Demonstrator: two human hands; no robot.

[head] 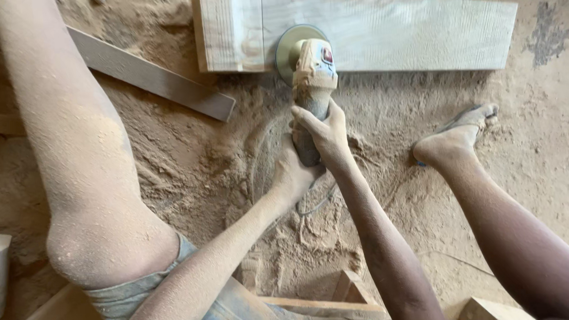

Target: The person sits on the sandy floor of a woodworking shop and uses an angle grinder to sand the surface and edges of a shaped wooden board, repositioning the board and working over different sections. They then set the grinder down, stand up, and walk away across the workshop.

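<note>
Sawdust floor (189,164); both hands, L (293,174) & R (325,134), grip shut round grinder (312,82) at plank (388,34).

Left hand (293,174) and right hand (325,134) gripping dusty angle grinder (312,82), disc against pale wooden board (407,33), sawdust-covered floor (201,163)

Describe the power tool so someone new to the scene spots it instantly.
Start at the long pale plank lying across the top of the sawdust floor. At its lower edge sits the grinder, gripped by the left hand and right hand. Its round yellowish disc, pressed against the wood, sets it apart.
</note>
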